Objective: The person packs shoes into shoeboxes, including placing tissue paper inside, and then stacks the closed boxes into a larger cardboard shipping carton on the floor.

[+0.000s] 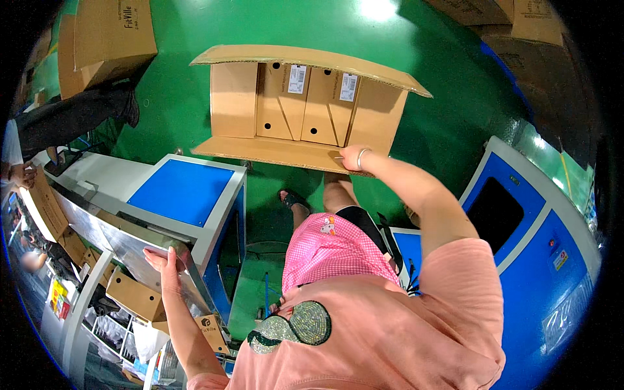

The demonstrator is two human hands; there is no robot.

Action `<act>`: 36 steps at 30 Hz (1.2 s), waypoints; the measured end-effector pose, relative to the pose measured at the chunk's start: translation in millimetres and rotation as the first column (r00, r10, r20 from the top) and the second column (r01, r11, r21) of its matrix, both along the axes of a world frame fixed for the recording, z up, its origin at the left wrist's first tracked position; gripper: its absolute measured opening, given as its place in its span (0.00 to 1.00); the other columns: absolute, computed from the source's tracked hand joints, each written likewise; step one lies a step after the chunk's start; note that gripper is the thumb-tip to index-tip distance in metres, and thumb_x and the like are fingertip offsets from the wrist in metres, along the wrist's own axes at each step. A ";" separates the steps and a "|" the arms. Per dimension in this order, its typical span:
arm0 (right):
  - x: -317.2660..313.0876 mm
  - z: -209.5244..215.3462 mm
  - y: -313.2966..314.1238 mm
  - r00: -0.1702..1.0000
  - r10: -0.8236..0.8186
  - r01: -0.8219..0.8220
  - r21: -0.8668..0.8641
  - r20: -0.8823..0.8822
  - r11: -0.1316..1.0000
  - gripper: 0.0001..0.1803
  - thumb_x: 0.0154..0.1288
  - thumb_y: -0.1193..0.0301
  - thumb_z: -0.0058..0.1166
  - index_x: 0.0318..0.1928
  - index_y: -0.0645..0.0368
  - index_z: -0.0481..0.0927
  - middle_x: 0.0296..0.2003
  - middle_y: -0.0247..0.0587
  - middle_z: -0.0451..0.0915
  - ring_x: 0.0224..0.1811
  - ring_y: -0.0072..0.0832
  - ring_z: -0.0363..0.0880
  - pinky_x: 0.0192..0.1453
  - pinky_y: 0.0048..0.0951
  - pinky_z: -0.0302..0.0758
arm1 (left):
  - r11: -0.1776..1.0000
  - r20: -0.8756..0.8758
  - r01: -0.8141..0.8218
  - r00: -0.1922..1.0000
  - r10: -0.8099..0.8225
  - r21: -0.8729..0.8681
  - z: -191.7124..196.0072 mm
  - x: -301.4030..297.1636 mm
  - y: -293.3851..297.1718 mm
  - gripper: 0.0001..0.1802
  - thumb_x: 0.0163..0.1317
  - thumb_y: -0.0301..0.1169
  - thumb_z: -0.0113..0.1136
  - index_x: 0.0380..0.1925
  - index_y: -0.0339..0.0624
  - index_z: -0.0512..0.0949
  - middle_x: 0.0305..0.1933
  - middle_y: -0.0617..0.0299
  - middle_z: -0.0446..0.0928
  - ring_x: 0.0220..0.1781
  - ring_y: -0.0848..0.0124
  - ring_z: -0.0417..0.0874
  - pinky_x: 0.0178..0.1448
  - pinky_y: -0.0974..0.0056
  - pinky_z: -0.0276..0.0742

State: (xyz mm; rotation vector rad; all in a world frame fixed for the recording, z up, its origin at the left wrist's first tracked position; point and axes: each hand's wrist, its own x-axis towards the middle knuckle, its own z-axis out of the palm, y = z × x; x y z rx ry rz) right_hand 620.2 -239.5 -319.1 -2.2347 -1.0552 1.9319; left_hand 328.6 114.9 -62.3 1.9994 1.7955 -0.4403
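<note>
A large open cardboard carton (234, 97) is in front of me, with its flaps spread. Two smaller brown boxes stand side by side inside it: a left shoebox-like box (281, 107) and a right one (322, 114), each with a white label and round black holes. My right hand (354, 158) is closed on the carton's near flap, toward its right end; some fingertips are hidden. Off to the left, my left hand (166, 263) is stretched out with its fingers apart, at a shiny metal-edged panel (130, 244). It holds nothing; whether it touches the panel I cannot tell.
A blue-topped white machine (182, 192) stands at left, and a blue-and-white cabinet (539, 214) at right. Several small brown boxes (133, 296) lie beyond the panel. Another carton (107, 39) is at far left. A person's dark-clothed leg (78, 117) shows nearby.
</note>
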 end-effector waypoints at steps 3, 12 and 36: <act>-10.5 -14.1 -2.7 0.962 -0.107 0.086 0.092 0.251 0.992 0.15 0.52 0.66 0.40 0.39 0.61 0.70 0.46 0.54 0.65 0.38 0.43 0.73 0.41 0.38 0.69 | 0.999 -0.017 0.050 0.999 -0.050 0.008 -6.3 -22.2 9.9 0.52 0.44 0.50 0.54 0.57 0.35 0.33 0.62 0.50 0.28 0.64 0.60 0.25 0.63 0.60 0.25; 10.0 -74.6 33.3 0.721 0.686 -0.613 -0.371 0.100 0.698 0.10 0.47 0.66 0.49 0.32 0.54 0.76 0.30 0.38 0.75 0.24 0.33 0.74 0.22 0.36 0.69 | 0.992 -0.029 0.124 0.992 -0.124 0.010 -7.6 -22.6 18.2 0.53 0.41 0.49 0.55 0.57 0.34 0.34 0.62 0.48 0.30 0.64 0.57 0.28 0.63 0.60 0.27; 121.9 -105.2 -25.8 0.522 -0.661 0.768 0.040 0.539 0.640 0.26 0.49 0.60 0.48 0.49 0.54 0.61 0.31 0.47 0.75 0.30 0.34 0.74 0.34 0.34 0.68 | 0.964 0.316 -0.186 0.918 0.239 -0.188 0.5 -7.6 4.1 0.51 0.45 0.34 0.57 0.57 0.47 0.28 0.62 0.64 0.28 0.64 0.63 0.37 0.61 0.56 0.48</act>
